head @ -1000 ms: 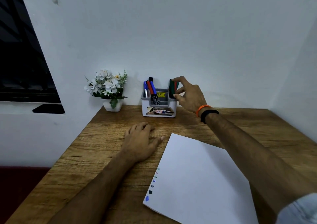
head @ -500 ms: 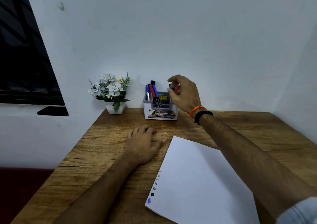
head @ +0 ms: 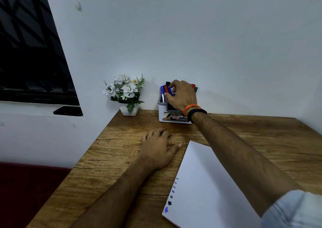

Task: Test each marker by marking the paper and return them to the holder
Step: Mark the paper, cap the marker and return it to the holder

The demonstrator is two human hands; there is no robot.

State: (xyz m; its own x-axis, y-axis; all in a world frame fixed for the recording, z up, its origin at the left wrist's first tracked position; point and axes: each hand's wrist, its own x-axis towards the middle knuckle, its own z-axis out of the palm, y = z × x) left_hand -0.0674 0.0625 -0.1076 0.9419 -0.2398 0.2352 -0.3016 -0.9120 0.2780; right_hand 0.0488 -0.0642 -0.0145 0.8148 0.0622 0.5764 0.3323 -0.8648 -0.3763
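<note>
1. Markers (head: pixel 166 90) stand in a small white holder (head: pixel 174 118) at the back of the wooden worktop (head: pixel 244 137), right by the wall.
2. The person's right hand (head: pixel 183 97) reaches over the holder. Its fingers are curled around the left bunch of markers, touching a blue one. I cannot tell if the fingers have closed tight on it yet.
3. The left hand (head: pixel 156 151) lies flat on the worktop with fingers spread. It holds nothing. It sits just beside the top corner of the paper (head: pixel 209 184).
4. The step now looks like picking the next marker. To do it well, pinch just one marker near its top. Pull it straight up so the others do not tip out. The holder is light, so a sideways tug could knock it over.
5. The left hand could slide onto the paper to keep it from slipping when the mark is made.
6. Counting time! I see one holder and one sheet of paper. I see one pot of white flowers (head: pixel 124 91) to the left of the holder.
7. About four markers show on the left side. A red and a green tip peek out on the right, behind the hand. More may be hidden.
8. Seven little colour marks (head: pixel 171 194) run down the left edge of the paper.
</note>
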